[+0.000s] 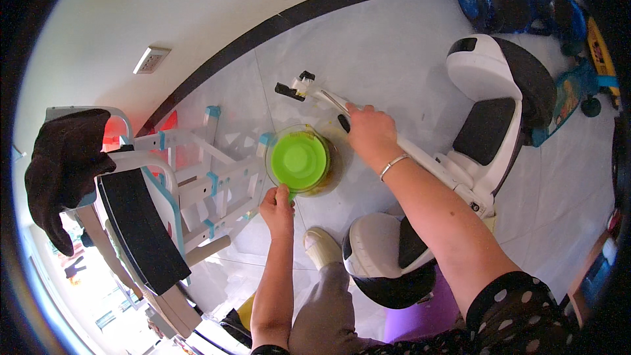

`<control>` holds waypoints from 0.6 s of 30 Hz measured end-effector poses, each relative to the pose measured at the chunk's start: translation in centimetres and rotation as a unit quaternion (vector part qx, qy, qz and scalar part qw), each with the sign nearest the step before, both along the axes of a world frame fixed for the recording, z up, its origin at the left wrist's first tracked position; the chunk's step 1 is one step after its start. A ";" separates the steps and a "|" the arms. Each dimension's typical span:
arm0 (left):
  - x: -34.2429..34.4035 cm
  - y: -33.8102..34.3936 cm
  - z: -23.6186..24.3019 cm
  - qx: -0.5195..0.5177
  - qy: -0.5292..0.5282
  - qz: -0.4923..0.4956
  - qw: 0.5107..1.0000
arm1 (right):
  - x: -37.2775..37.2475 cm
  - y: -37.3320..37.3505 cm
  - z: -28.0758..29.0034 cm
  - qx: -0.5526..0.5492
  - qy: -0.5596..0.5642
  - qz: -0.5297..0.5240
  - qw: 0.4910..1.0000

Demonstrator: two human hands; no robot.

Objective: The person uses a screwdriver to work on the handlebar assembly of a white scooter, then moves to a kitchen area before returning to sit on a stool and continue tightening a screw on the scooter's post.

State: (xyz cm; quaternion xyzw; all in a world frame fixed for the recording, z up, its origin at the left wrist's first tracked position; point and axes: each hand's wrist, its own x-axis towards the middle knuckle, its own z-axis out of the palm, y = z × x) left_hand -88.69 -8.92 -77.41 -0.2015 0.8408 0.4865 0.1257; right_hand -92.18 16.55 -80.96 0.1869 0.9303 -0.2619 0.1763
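My left hand (278, 212) grips the handle of a round clear container with a bright green lid (299, 162), which has something yellowish-brown inside. My right hand (371, 133) is wrapped around the white pole (420, 160) of a white-and-black wheeled self-balancing scooter (480, 128), just beyond the container's right side. The pole ends in a small bracket with black tips (292, 91). One large wheel housing (371, 250) is near the bottom, the other at upper right. My slippered foot (321, 248) shows below the container.
An aluminium ladder (213, 177) with a dark cloth (62, 164) stands left, red items behind it. Blue water jugs (493, 3), a teal wheeled object (565, 105) and a yellow item are at upper right. A wall socket (152, 60) is above; something purple (411, 322) lies below.
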 end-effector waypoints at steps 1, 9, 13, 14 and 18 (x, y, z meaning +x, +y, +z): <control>0.5 -0.3 -0.4 0.012 0.007 0.000 1.000 | -0.1 0.0 0.0 0.004 0.001 0.003 1.000; 3.5 -2.0 -2.1 0.142 0.007 0.034 0.989 | 0.0 -0.4 -0.1 0.040 0.024 0.012 0.999; 4.3 -4.1 -2.8 0.149 0.011 0.026 0.988 | 0.1 -0.3 -0.2 0.043 0.022 0.028 0.998; 4.5 -4.4 -2.7 0.150 0.009 0.030 0.988 | 0.2 -0.3 -0.3 0.043 0.030 0.028 0.998; 5.1 -6.1 -2.8 0.091 0.030 -0.018 0.995 | 0.6 -0.2 -0.1 0.051 0.050 0.031 0.997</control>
